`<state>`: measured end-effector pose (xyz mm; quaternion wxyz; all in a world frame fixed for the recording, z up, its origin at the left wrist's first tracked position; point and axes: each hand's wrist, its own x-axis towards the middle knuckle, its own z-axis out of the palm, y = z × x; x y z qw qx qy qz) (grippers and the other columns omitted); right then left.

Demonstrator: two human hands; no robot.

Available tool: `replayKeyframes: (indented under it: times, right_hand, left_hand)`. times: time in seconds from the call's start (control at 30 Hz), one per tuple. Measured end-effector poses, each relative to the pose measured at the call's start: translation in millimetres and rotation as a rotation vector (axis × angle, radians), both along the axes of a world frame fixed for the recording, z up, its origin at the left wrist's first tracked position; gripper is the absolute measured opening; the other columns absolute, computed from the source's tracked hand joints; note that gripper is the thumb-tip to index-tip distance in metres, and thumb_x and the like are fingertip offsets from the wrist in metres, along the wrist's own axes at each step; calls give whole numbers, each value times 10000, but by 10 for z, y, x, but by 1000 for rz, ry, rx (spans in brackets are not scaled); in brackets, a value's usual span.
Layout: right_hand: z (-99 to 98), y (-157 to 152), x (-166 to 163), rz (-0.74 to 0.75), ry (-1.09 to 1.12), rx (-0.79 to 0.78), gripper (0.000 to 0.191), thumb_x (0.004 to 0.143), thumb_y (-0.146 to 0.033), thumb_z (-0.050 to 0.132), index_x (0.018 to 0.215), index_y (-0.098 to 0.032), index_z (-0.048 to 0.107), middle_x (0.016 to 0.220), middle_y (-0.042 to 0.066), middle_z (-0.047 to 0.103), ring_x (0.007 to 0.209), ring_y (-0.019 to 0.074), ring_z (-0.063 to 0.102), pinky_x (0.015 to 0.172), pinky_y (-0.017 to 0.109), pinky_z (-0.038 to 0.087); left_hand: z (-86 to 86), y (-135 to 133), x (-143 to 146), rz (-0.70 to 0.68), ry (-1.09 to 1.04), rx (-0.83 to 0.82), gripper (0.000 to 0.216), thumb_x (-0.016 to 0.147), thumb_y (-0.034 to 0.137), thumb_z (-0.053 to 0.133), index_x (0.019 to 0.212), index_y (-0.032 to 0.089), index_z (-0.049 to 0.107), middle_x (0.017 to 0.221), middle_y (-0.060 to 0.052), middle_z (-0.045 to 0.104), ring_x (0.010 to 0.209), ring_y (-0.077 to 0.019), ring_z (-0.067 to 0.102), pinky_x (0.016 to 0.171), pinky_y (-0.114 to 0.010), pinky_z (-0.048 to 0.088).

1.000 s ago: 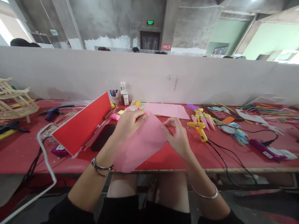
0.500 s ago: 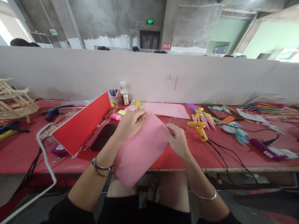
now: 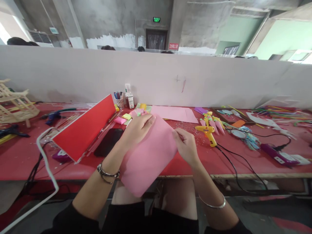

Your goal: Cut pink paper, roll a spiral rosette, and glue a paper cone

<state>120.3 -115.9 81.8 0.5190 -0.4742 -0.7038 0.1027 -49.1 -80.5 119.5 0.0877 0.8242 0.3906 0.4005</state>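
Observation:
A sheet of pink paper [image 3: 149,159] is held up between my two hands, slanting from the table's front edge down over my lap. My left hand [image 3: 137,128] is closed on its upper left edge, thumb on top. At the upper right corner, my right hand [image 3: 185,143] pinches the sheet between thumb and bent fingers. Beyond it, more pink paper [image 3: 174,113] lies flat against the partition. A dark phone-like slab [image 3: 108,142] rests beside my left forearm, and a yellow glue gun [image 3: 207,133] lies to the right of my right hand.
A red board [image 3: 85,130] leans on the left, near a white hose [image 3: 46,162]. A pen cup [image 3: 119,102] and a bottle [image 3: 129,97] stand at the back. Black cords trail over the front edge beside a purple power strip [image 3: 279,155]. A pale partition [image 3: 156,78] closes off the back.
Both hands keep their hold on the pink sheet and have barely moved. The view has shifted very slightly.

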Motion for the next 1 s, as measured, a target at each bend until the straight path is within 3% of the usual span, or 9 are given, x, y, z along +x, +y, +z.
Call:
replayKeyframes:
  times: [0.33,0.43,0.53,0.63,0.7,0.8,1.0]
  right_hand:
    - [-15,5,0,-45,16,-5,317,802,-263,364,516,-192,246,483,-55,245,455,69,264,437,203,214]
    - [-33,20,1,-56,-62,2,272,800,-249,361,538,-193,312,498,-43,330,472,82,342,473,201,270]
    - [-45,36,-6,-72,-124,-10,87,782,-263,403,770,-193,453,662,1,517,619,124,486,592,225,347]
    - [-33,47,-30,-49,-98,-54,195,772,-303,437,932,-192,444,699,1,550,636,128,508,583,216,357]
    - [-20,51,-52,12,-106,-58,131,787,-313,417,784,-194,471,583,-34,480,531,96,452,511,188,324]
    - [-10,52,-73,65,-122,-4,288,802,-306,390,542,-190,354,471,-60,294,430,64,311,443,176,260]
    - [4,36,18,2,-6,17,305,801,-293,373,529,-195,274,469,-58,258,432,67,282,429,196,227]
  left_hand:
    - [-11,-27,-20,-14,40,-82,323,858,296,271,557,190,225,520,49,305,482,-85,334,471,-220,239]
    - [-13,-53,-33,11,74,-94,308,851,287,275,560,188,250,523,47,332,481,-87,339,470,-220,242]
    - [-13,-89,-33,40,137,-100,293,834,267,294,554,183,281,501,47,338,463,-87,311,457,-227,212]
    - [-13,-118,-8,11,218,-111,282,819,235,305,544,177,288,485,47,341,459,-86,293,456,-234,185]
    - [-21,-123,18,-26,252,-107,292,823,237,305,538,173,289,486,47,345,466,-86,298,460,-234,184]
    - [-52,-104,47,-54,269,-106,315,844,279,281,552,173,326,500,44,360,478,-89,318,466,-230,200]
    - [-170,-56,-58,-53,280,-106,355,859,351,238,564,178,331,523,32,398,482,-99,356,476,-223,232]
